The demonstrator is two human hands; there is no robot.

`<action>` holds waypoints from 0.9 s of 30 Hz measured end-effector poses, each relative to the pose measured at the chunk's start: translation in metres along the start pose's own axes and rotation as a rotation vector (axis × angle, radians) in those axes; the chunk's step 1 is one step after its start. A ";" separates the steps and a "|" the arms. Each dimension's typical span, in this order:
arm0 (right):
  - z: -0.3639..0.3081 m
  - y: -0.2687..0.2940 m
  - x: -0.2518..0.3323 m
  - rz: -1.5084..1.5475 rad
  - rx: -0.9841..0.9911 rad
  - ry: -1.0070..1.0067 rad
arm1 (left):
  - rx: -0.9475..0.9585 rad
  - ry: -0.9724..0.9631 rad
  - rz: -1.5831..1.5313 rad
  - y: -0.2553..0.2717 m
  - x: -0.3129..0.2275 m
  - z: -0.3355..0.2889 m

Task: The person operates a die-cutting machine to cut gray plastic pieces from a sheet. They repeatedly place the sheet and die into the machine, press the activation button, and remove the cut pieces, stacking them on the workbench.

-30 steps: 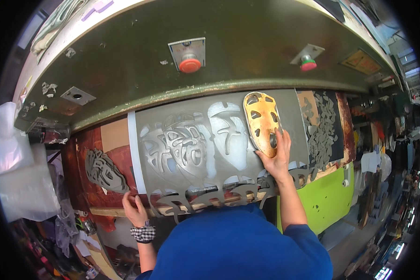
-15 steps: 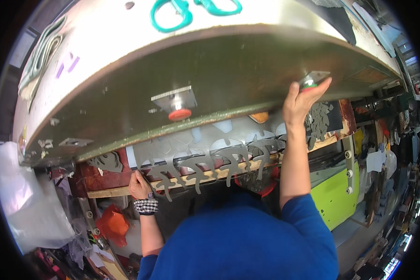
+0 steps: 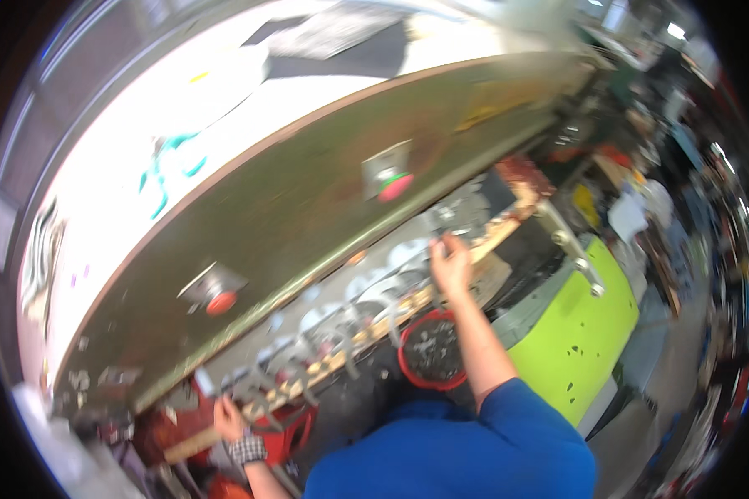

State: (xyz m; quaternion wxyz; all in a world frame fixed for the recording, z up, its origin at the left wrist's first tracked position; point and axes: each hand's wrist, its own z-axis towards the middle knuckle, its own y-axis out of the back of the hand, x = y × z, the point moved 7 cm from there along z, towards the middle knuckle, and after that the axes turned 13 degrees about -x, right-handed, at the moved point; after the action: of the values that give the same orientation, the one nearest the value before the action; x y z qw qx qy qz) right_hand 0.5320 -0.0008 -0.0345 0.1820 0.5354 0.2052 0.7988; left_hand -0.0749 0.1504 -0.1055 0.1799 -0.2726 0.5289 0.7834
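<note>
A grey sheet (image 3: 285, 320) with curved cut-outs lies along the narrow bed under the green machine beam (image 3: 308, 187). Several hooked strips of it hang over the wooden front edge (image 3: 312, 372). My left hand (image 3: 230, 420), with a checked band at the wrist, is closed on the sheet's left end. At the right part of the sheet is my right hand (image 3: 452, 266), fingers bent near its edge; motion blur hides whether they grip it. Small grey cut pieces (image 3: 466, 212) lie just beyond that hand.
Two red buttons, one left (image 3: 221, 303) and one right (image 3: 395, 186), stick out from the beam. Teal-handled scissors (image 3: 175, 158) rest on the white top. A red basin (image 3: 433, 349) of dark scraps stands below the bed, beside a lime-green panel (image 3: 574, 333).
My right hand has left the right button and come down to the sheet. My left hand stays at the sheet's left end. The whole view has turned and shifted to the right.
</note>
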 end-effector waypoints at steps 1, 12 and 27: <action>-0.001 0.000 -0.017 -0.034 0.026 -0.033 | -0.036 -0.110 -0.106 0.000 -0.007 -0.004; -0.033 0.087 -0.034 0.128 0.117 0.134 | -0.225 -0.211 -0.211 0.016 0.015 -0.055; -0.137 0.074 0.038 0.167 0.421 0.626 | -0.238 0.361 -0.470 0.117 -0.025 -0.122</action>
State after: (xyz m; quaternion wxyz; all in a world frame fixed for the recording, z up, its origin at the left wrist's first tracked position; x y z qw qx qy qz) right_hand 0.3858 -0.0624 -0.0134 -0.0690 0.3060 0.3663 0.8760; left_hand -0.0930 -0.0065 -0.0399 0.2259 -0.5409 0.3793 0.7159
